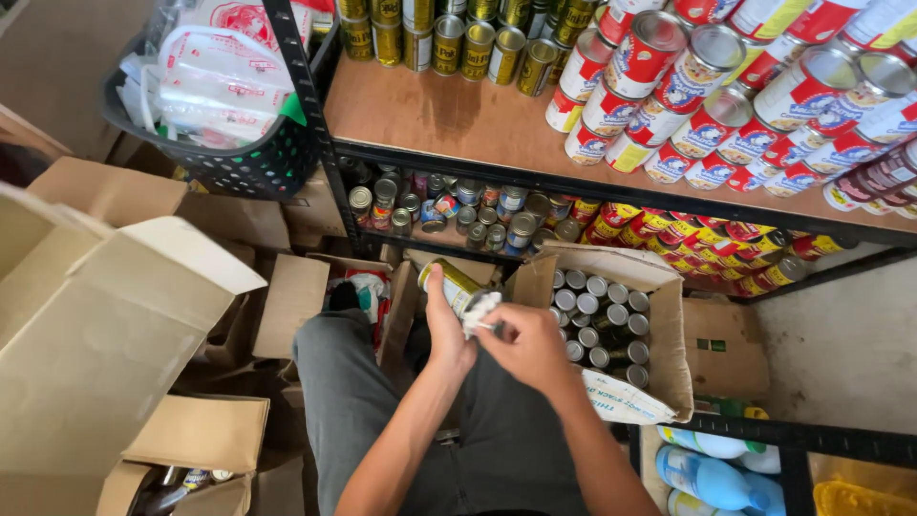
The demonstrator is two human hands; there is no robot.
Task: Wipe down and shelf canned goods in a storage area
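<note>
Wiping: the left hand (445, 330) is closed around a yellow-labelled tin can (451, 284), held tilted above the lap, beside the open box.
Cloth: the right hand (528, 346) pinches a small white rag (479, 310) against the can's lower end; the two hands sit close together.
Box of cans: an open cardboard carton (659, 315) just right of the hands holds many upright cans (597, 320), silver lids showing.
Shelf: the wooden shelf board (449, 115) above has a bare stretch between the gold cans (458, 38) and the red-and-white cans (707, 105).
Progress: judging by the nearly full carton, most cans are unhandled.
</note>
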